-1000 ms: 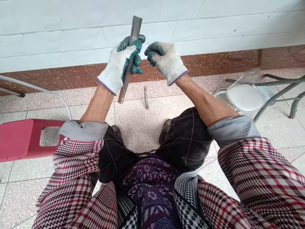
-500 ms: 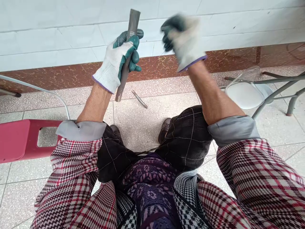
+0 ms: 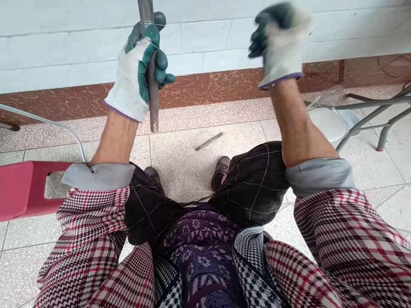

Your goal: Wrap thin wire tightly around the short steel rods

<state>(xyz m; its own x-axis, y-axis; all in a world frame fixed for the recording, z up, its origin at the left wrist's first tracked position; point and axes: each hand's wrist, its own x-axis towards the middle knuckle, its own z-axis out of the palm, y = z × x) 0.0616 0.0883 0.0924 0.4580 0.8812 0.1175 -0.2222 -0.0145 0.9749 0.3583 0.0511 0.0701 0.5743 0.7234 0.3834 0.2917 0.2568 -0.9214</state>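
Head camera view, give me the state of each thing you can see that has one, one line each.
Pipe, near upright, top end out of view
Wire, wound around the pipe
Left hand, gloved, closed around the pipe
Right hand, gloved, raised apart from the pipe, blurred; grip unclear
Short rod, slanted; lying or hanging, unclear
Sleeves, rolled up
Red stool, partly out of view

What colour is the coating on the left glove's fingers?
Dark green; the fingers show best in the head view.
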